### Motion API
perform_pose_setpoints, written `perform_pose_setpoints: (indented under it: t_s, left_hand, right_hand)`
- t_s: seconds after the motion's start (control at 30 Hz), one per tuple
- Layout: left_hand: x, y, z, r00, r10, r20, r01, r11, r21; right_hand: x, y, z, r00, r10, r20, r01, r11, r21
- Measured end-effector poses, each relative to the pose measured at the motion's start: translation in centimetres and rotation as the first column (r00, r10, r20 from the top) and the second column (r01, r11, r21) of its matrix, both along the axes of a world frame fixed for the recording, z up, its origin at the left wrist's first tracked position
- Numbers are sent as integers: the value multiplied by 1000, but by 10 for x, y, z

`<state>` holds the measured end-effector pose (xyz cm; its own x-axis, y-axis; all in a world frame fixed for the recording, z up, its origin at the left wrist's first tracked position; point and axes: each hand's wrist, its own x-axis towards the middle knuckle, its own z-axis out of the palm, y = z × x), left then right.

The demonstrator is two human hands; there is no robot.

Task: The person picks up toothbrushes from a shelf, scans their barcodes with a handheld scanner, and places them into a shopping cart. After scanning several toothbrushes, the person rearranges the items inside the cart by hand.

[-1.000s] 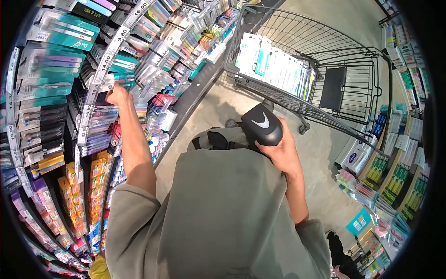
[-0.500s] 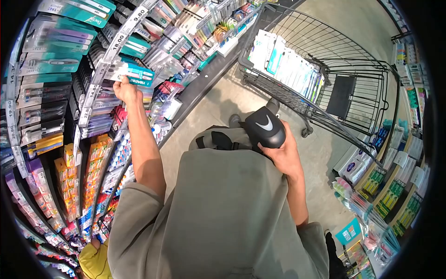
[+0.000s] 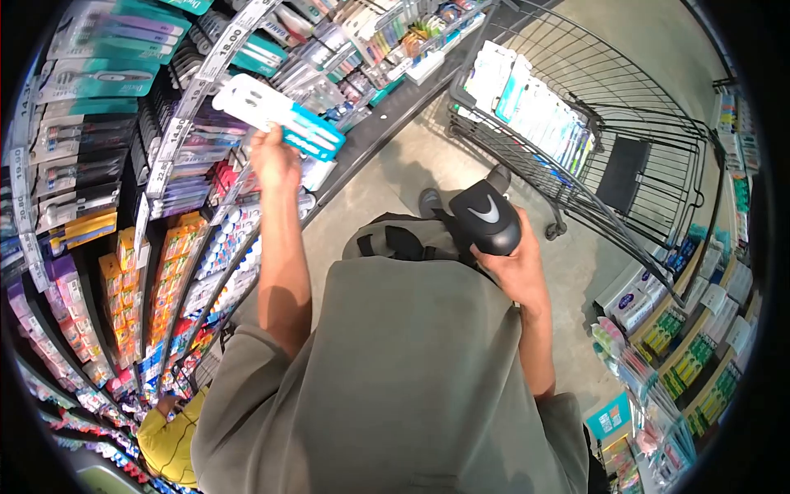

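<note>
We pinch a flat white-and-teal cardboard-backed package [image 3: 284,120] in our left hand [image 3: 276,161], thumb and fingers closed on its near long edge. Package is up in the air in front of the rack, slanted, white end toward the price strips, teal end toward the aisle. Finer finger placement under it, we can't tell.

Our right hand [image 3: 518,267] is wrapped round the near end of a rounded black plastic device with a silver curved mark [image 3: 485,218], thumb along the side nearer our left arm. Device sits in front of our grey-green shirt [image 3: 411,346], mark facing up.

Left side: long white printed price strips [image 3: 202,82] on the rack, hanging teal and clear blister packs [image 3: 99,78] beside them, orange packs [image 3: 177,255] lower down. Person in a yellow top [image 3: 171,436] at lower left.

Upper right: black wire shopping cart [image 3: 642,107], a row of white, blue and green packs [image 3: 539,103] inside it, at the end nearer the rack. Pale concrete floor [image 3: 395,173] between rack and cart, two dark shoes [image 3: 429,202] on it. Teal sign with a square code [image 3: 609,417] at lower right.
</note>
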<state>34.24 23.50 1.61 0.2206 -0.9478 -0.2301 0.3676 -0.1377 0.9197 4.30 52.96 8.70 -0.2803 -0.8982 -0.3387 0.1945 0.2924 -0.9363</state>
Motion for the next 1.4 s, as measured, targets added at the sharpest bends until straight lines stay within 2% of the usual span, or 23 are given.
perform_pose_setpoints:
  t_s: [0.07,0.1,0.2,0.23,0.37,0.47,0.57,0.8,0.9,0.97,1.0,1.03,1.1,1.13,1.2,1.23,1.3,1.33,1.4]
  left_hand:
    - [-5,12,-11,991,-105,78,102,994,49]
    - [-13,16,-18,993,-114,-22,116,992,54]
    - [-40,37,-12,983,-160,-89,168,981,99]
    - [-46,39,-13,971,-208,-121,216,974,61]
    - [-67,53,-7,960,-266,-89,276,953,128]
    - [-82,59,-2,949,-277,-152,296,947,122]
    - [-92,62,-2,911,-386,-147,404,907,118]
    - [-117,71,-2,909,-361,-207,398,899,181]
    - [-123,70,-10,848,-448,-285,496,859,126]
    - [-135,72,-1,820,-325,-471,471,851,233]
    - [-136,71,-3,816,-326,-478,476,848,234]
    - [-134,70,-6,689,-318,-651,571,792,217]
    - [-132,70,-13,360,-223,-906,727,675,123]
    - [-134,71,-13,355,-220,-909,731,671,123]
    - [-141,74,-15,142,-293,-946,791,608,-70]
    - [-145,77,-13,98,-281,-955,799,594,-93]
    - [-153,81,-8,54,-310,-949,808,572,-140]
    - [-157,82,-5,14,-339,-941,812,553,-187]
    - [-165,86,3,30,-344,-939,810,558,-179]
  right_hand:
    - [1,0,0,1000,-7,6,7,1000,28]
    - [2,-1,1,1000,-11,11,11,999,39]
    - [4,-1,-1,1000,-4,22,3,999,43]
    - [5,-1,-2,1000,-5,23,4,999,45]
    - [9,-2,-5,1000,9,3,-9,999,36]
    - [9,-4,-2,1000,5,14,-6,998,57]
    - [10,-5,-1,1000,-2,16,0,996,90]
    - [14,-2,-1,995,-89,48,86,994,72]
    - [14,0,-1,995,-83,53,82,996,19]
    - [13,3,2,996,-85,40,84,996,29]
    - [13,4,3,996,-80,37,78,996,36]
    - [13,5,4,996,-84,31,83,996,40]
    - [13,7,8,997,-80,-14,80,997,21]
    - [12,7,13,996,-85,-19,85,996,26]
    - [10,5,25,999,-1,-50,3,999,32]
    - [10,5,25,999,-8,-52,10,999,34]
    - [10,5,25,976,61,-209,-56,998,31]
    - [9,6,24,977,52,-208,-47,998,32]
    - [7,9,24,991,71,-110,-69,997,26]
